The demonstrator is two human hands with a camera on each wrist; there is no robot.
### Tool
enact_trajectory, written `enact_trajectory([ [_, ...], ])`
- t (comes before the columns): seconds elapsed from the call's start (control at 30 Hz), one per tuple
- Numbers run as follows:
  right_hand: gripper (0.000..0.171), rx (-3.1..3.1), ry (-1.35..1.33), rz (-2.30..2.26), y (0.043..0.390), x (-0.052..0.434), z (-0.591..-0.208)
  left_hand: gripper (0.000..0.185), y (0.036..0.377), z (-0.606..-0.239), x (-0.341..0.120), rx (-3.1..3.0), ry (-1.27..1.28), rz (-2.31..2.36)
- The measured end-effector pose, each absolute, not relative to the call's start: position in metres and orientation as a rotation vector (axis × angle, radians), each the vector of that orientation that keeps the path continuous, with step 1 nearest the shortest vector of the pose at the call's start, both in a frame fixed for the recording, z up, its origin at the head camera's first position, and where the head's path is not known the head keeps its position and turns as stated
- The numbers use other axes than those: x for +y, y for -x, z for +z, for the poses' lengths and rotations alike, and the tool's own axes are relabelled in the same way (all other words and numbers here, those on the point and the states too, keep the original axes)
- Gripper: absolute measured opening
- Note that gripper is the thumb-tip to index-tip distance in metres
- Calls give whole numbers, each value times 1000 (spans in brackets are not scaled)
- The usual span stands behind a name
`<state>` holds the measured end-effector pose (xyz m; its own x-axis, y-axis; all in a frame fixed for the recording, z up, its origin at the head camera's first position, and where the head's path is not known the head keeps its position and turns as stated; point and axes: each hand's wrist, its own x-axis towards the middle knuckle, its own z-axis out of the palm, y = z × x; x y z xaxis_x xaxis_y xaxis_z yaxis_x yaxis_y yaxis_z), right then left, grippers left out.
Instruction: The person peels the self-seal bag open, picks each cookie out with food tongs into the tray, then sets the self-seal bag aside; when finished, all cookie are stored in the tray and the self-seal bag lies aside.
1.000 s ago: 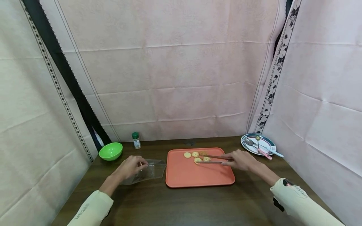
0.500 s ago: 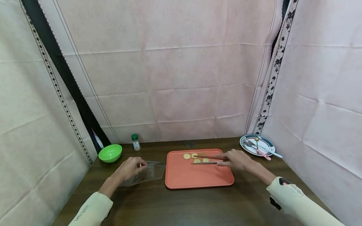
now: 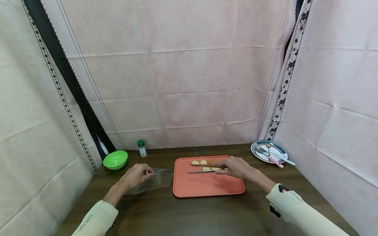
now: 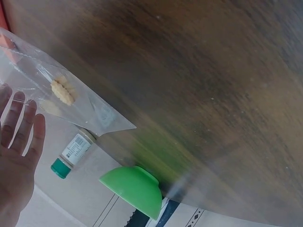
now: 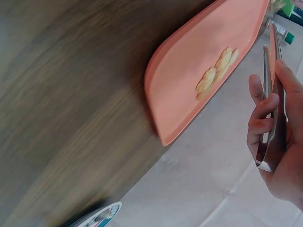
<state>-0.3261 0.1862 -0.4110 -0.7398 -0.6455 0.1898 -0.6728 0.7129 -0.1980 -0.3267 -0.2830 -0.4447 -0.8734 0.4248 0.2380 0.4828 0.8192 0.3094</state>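
My left hand (image 3: 138, 174) holds the mouth of a clear plastic bag (image 3: 157, 180) that lies flat on the dark wooden table. The left wrist view shows a cookie (image 4: 62, 92) inside the bag (image 4: 94, 113), with the fingers (image 4: 21, 127) at its edge. My right hand (image 3: 233, 167) grips metal tongs (image 3: 203, 168), which point left, low over the orange tray (image 3: 206, 186). Several round cookies (image 3: 203, 162) lie at the tray's far edge, between and beside the tongs' arms. The right wrist view shows the tongs (image 5: 272, 94) in my fingers and the cookies (image 5: 218, 71) on the tray (image 5: 180, 94).
A green bowl (image 3: 115, 159) and a small green-capped bottle (image 3: 142, 147) stand at the back left. A plate (image 3: 276, 148) with spoons sits at the back right. Pink cloth walls close in the table on three sides.
My right hand has moved left across the tray with the tongs, whose tips now reach past the cookies. The left hand and the bag have stayed put.
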Motion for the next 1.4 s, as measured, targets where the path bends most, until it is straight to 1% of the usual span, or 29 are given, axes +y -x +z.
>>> enact_trajectory([
  [0.13,37,-2770,-1141,373,326,170,-412,8,326,-444,-283,-2837,722,-541],
  [0.43,42,-2745,-1252,356,327,133,-417,8,325,-444,-284,-2832,720,-543],
  [0.5,42,-2769,-1260,366,326,125,-418,8,324,-443,-284,-2827,718,-554],
  [0.73,36,-2782,-1289,384,328,96,-425,7,321,-442,-286,-2776,785,-542],
  [1.17,43,-2785,-1287,487,334,55,-438,6,322,-447,-282,-2754,796,-529],
  [1.4,44,-2818,-1274,538,340,36,-443,7,320,-443,-282,-2772,764,-544],
])
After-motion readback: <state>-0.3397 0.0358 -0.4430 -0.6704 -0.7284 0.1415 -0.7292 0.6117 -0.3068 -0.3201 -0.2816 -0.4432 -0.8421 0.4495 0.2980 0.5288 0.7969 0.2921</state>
